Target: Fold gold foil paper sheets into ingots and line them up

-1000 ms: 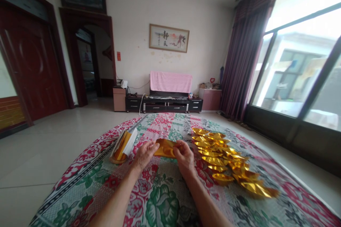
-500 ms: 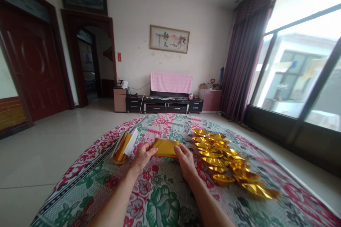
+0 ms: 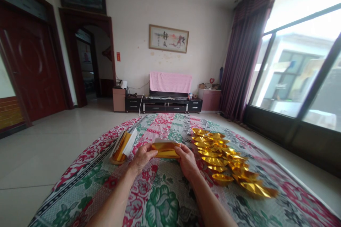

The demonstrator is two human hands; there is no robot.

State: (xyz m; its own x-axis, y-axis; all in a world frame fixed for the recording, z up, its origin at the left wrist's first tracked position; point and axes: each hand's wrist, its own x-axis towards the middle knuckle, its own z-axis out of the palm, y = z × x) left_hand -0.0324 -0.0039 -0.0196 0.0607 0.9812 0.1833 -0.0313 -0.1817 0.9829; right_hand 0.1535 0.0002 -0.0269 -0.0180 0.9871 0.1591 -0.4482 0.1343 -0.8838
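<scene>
Floral cloth (image 3: pixel 160 198) in red, green and white covers the floor of a bright living room, with a low TV cabinet (image 3: pixel 165 104) against the far wall and a tall window (image 3: pixel 301 64) well off beyond the right hand. Two bare forearms reach forward over the cloth. The left hand (image 3: pixel 142 158) and right hand (image 3: pixel 188 159) each pinch one end of a gold foil sheet (image 3: pixel 165 149), folded into a narrow band and held just above the cloth between them; thumbs lie on top, fingers are closed underneath, so both hands are clamped on the sheet. It looks thin, very light and shiny, likely slippery and quick to crease or tear, so a gentle pinch at the two ends, close to the folded edges, seems the safest hold. Just beyond the left hand, to its outer side, a stack of foil sheets (image 3: pixel 124 146) stands fanned open with white backs showing. Near the right hand, stretching away to its outer side, lies a pile of folded gold pieces (image 3: pixel 226 161), boat-shaped and loosely overlapping.
</scene>
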